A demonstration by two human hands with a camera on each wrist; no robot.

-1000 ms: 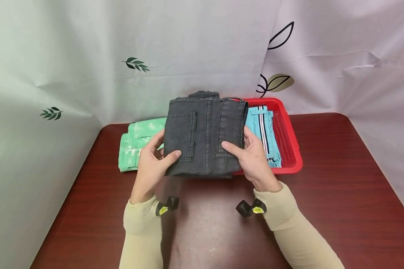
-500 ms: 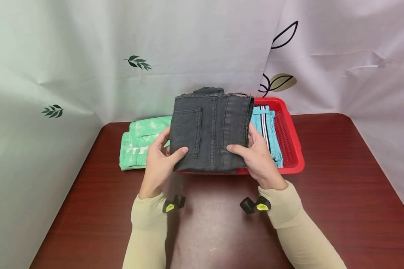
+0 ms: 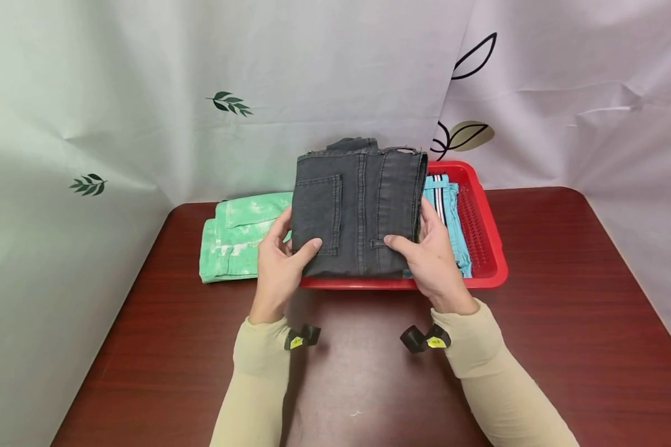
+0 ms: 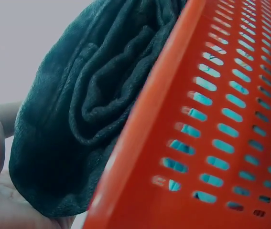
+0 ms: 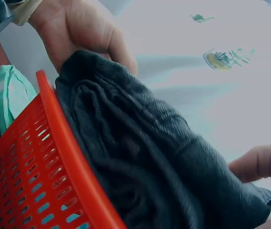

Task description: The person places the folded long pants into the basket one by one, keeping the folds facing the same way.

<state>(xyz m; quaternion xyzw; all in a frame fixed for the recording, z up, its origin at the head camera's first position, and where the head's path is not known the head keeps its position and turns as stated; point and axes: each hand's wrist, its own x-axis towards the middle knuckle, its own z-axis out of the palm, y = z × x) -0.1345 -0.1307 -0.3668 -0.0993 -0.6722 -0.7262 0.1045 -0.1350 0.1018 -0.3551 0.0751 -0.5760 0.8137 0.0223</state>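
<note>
Both hands hold a folded pair of dark grey jeans (image 3: 358, 211) over the left part of a red plastic basket (image 3: 489, 248). My left hand (image 3: 282, 261) grips the left side, thumb on top near the back pocket, other fingers underneath. On the right side, my right hand (image 3: 433, 257) pinches the fold with its thumb by a belt loop. Folded light blue trousers (image 3: 453, 226) with a striped band lie in the basket. From the left wrist view, the rolled layers of the jeans (image 4: 63, 143) appear beside the basket's rim (image 4: 140, 114); their contact is unclear.
Left of the basket, folded green tie-dyed clothing (image 3: 240, 236) lies on the reddish-brown table (image 3: 565, 298). A pale curtain (image 3: 324, 68) with leaf prints hangs behind and at both sides.
The jeans have moved right and slightly away from me, now over the basket, carried by both hands. More of the basket's front rim shows, and more of the green clothing.
</note>
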